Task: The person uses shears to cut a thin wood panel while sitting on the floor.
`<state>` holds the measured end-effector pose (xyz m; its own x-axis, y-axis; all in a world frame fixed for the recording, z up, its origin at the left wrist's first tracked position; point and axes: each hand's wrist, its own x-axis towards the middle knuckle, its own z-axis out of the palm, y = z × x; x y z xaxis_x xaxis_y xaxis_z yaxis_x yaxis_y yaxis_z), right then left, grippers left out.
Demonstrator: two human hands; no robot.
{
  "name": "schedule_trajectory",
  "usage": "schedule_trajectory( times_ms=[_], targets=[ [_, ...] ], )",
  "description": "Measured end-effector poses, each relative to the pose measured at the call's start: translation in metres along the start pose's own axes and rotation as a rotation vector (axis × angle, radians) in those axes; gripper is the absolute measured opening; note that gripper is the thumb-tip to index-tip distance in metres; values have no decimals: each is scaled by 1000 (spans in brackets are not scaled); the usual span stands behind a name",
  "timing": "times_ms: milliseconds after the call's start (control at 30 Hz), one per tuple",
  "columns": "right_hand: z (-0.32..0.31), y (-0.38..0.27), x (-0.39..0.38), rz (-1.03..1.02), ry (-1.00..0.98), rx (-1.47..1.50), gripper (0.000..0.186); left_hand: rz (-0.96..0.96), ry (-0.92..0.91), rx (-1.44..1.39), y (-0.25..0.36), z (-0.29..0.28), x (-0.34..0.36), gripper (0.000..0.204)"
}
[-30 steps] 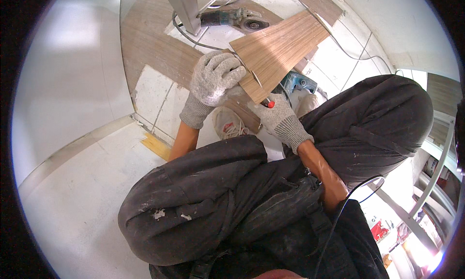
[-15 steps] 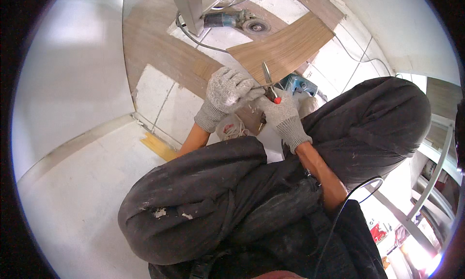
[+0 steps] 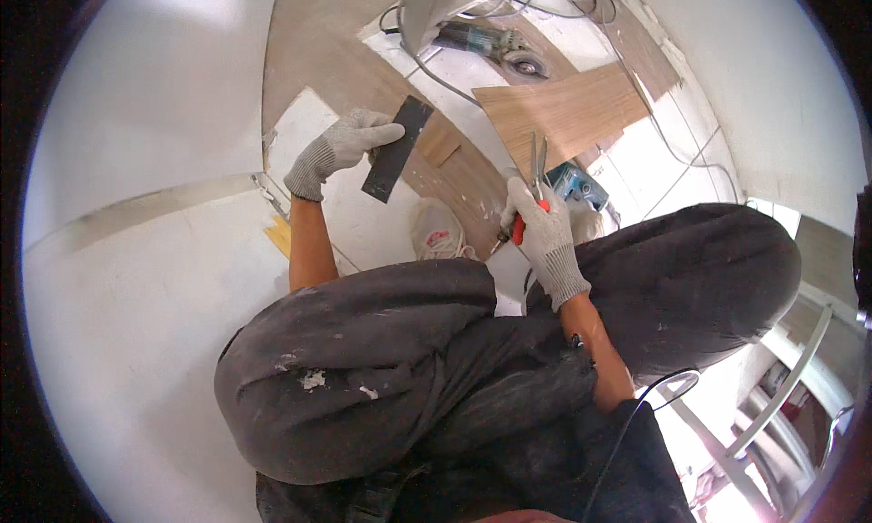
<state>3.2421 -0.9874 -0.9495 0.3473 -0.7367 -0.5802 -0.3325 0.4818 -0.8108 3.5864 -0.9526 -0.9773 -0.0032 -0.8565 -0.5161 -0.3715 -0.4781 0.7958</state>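
Observation:
My left hand (image 3: 343,149), in a pale grey knitted glove, pinches a dark, flat rectangular strip (image 3: 398,152) between thumb and fingers. The strip slants over the floor, well apart from the other hand. Gloved the same way, my right hand (image 3: 547,237) is closed round red-handled scissors (image 3: 539,167). Their metal blades point away from me and stand slightly apart. Just beyond the tips lies a wood-grain sheet (image 3: 572,109). A blue power tool (image 3: 581,189) sits beside the right hand, partly covered by it.
An angle grinder (image 3: 486,39) lies on the floor behind a metal leg (image 3: 427,9), with a grey cable (image 3: 445,82) running past. White walls rise on both sides. Between my knees is a clear bag or tub (image 3: 438,230) with pale cord. A yellow piece (image 3: 279,235) lies at the left.
My hands have parted: the left swung away to the left with the strip, now showing its dark face. The right still grips the scissors. The whole view has shifted a little.

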Motion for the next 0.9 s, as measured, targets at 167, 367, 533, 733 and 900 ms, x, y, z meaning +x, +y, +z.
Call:
schedule_trajectory(
  times_ms=[167,367,533,733,900],
  targets=[
    [2,9,0,-198,0,-134,35,21,335,706,-26,6,16,37],
    [3,3,-2,-14,-3,-26,33,472,545,1017,-66,47,57,25],
    [5,8,2,-36,10,-49,33,247,409,847,-116,74,63,35],
    [5,6,3,0,0,-23,30,420,455,1096,-90,84,77,43],
    [10,-1,-3,17,-34,9,29,580,314,1216,-96,83,86,38]
  ],
)
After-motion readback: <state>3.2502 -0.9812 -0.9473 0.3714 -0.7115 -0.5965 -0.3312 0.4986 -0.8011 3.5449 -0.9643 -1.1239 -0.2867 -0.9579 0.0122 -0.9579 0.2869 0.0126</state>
